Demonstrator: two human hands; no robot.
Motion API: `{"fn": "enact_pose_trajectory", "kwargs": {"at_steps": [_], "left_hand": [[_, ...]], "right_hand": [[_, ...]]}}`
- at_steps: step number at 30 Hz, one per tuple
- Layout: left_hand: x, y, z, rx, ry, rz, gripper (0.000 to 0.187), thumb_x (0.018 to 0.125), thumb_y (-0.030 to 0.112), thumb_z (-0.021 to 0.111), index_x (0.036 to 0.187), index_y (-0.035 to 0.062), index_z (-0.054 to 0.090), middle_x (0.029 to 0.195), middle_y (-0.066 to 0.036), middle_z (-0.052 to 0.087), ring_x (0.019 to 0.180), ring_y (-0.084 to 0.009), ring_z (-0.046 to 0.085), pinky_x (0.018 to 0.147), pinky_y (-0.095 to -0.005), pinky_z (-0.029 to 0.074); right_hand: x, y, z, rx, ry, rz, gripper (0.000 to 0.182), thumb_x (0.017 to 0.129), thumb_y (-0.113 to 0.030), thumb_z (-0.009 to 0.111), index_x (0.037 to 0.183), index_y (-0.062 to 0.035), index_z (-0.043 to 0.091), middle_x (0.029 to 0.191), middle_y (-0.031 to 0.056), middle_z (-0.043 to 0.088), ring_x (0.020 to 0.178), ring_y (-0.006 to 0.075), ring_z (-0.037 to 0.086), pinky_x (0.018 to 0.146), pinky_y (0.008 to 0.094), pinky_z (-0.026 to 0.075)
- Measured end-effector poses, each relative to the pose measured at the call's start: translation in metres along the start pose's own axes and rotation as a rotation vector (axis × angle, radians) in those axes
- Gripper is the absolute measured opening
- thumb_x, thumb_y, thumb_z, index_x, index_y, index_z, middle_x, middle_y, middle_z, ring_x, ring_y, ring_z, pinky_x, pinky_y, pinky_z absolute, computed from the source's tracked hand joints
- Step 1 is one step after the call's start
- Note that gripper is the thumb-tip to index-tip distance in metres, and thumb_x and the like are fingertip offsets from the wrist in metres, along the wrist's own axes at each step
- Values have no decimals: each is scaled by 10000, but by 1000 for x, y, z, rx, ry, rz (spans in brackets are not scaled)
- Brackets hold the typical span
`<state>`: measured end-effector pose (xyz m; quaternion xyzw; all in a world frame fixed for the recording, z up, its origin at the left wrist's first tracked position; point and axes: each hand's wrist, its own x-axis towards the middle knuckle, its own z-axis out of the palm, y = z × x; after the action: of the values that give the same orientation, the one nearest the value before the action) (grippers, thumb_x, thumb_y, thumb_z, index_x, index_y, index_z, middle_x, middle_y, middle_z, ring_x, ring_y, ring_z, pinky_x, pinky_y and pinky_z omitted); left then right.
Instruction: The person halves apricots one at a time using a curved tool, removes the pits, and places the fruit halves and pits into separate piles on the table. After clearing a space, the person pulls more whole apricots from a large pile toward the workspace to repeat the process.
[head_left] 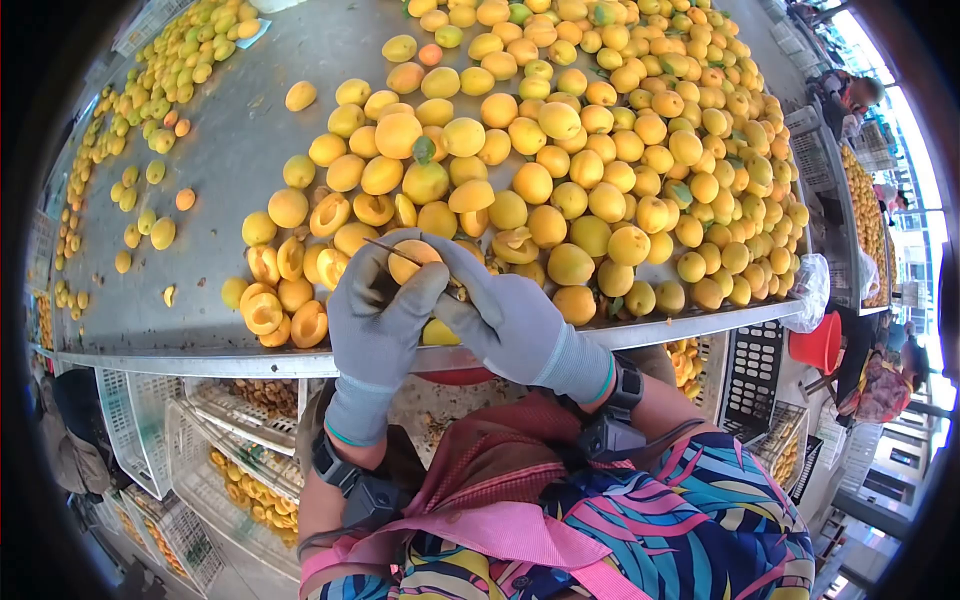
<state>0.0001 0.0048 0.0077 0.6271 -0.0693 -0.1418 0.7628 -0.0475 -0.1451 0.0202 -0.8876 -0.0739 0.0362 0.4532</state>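
Note:
Over the table's near edge, my left hand (378, 318), in a grey glove, is closed round an apricot (412, 260). A thin dark blade-like tool (385, 246) lies across that apricot's top and runs toward my right hand (515, 318). The gloved fingers of my right hand are pinched together round its near end, mostly hiding it, and meet the left fingertips. Left of my hands sit several split apricot halves (263, 313), hollow sides showing. Whole yellow apricots (570, 265) are heaped just beyond and to the right.
The metal table (235, 130) has a raised front edge. More apricots (180, 60) lie at its far left. Below stand plastic crates (150, 420), some with apricot halves (255, 490). To the right are a black crate (755, 365), a red bucket (818, 343) and other people.

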Motion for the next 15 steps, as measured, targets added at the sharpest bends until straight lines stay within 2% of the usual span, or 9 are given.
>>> {"fn": "enact_pose_trajectory", "kwargs": {"at_steps": [5, 8, 10, 11, 12, 13, 14, 15], "left_hand": [[0, 0, -3, 30, -38, 22, 374, 834, 51, 664, 1165, -63, 530, 979, -55, 619, 857, -84, 571, 754, -218, 487], [-3, -9, -9, 30, -64, 9, 400, 843, 50, 652, 1200, -64, 512, 1031, -68, 614, 904, -93, 573, 779, -226, 489], [-6, -9, -9, 35, -87, 1, 415, 850, 53, 642, 1222, -62, 499, 1066, -76, 609, 937, -102, 576, 793, -234, 493], [-7, -6, -6, -69, -106, -52, 416, 872, 100, 607, 1241, -49, 487, 1115, -100, 594, 984, -146, 587, 803, -260, 502], [-7, -3, -3, -174, -125, -104, 421, 894, 147, 571, 1260, -37, 476, 1164, -124, 578, 1031, -190, 597, 813, -286, 511], [-7, -2, -4, -173, -132, -104, 421, 894, 147, 571, 1260, -37, 476, 1164, -124, 578, 1031, -190, 597, 813, -286, 511], [-6, -1, -7, -259, -152, -180, 433, 899, 152, 548, 1279, -35, 454, 1191, -135, 563, 1037, -212, 601, 810, -292, 514], [-5, 1, -10, -344, -170, -255, 446, 904, 156, 525, 1297, -33, 432, 1217, -145, 548, 1043, -234, 605, 807, -297, 516]], "right_hand": [[0, 1, -5, 93, -19, -3, 588, 897, -237, 538, 1392, -53, 281, 676, 162, 582, 606, 346, 597, 515, 423, 444], [1, 7, -2, 147, 30, -20, 521, 914, -226, 516, 1364, -40, 330, 694, 170, 581, 620, 328, 606, 533, 387, 450], [4, 14, -5, 357, 48, 68, 443, 940, -240, 493, 1319, -29, 405, 704, 122, 591, 609, 240, 604, 552, 348, 448], [4, 13, -8, 359, 55, 69, 443, 940, -240, 493, 1319, -29, 405, 704, 122, 591, 609, 240, 604, 552, 348, 448], [3, 10, -14, 528, 10, 160, 429, 950, -261, 488, 1304, -26, 430, 705, 84, 578, 606, 177, 569, 548, 317, 436], [2, 9, -19, 695, -34, 251, 420, 959, -281, 482, 1290, -24, 454, 707, 45, 565, 604, 115, 535, 545, 285, 424], [1, 12, -24, 682, -57, 310, 441, 960, -309, 493, 1298, -28, 458, 724, -8, 528, 604, 46, 461, 519, 237, 394], [1, 12, -27, 679, -52, 306, 441, 960, -309, 493, 1298, -28, 458, 724, -8, 528, 604, 46, 461, 519, 237, 394]]}}
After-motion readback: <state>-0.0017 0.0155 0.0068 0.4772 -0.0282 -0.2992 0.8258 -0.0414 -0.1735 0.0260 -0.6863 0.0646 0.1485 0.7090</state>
